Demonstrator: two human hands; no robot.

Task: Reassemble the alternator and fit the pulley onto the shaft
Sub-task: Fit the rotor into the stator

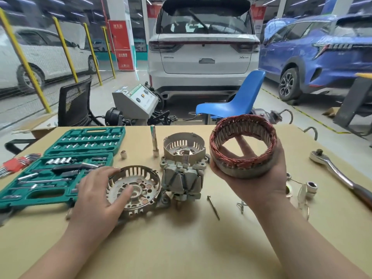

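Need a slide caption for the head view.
Right hand lifts stator; left hand holds end cover beside rotor.

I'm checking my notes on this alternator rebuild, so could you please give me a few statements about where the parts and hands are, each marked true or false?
1. The right hand holds the stator ring up off the table. True.
2. The left hand grips the ratchet wrench. False: it grips the housing half lying nearest the socket set; the ratchet lies untouched at the right.
3. The rotor lies between the two housing halves. True.
4. The green socket set case is closed. False: it lies open, sockets showing.
5. The stator already sits in the far housing half. False: that half holds no stator.
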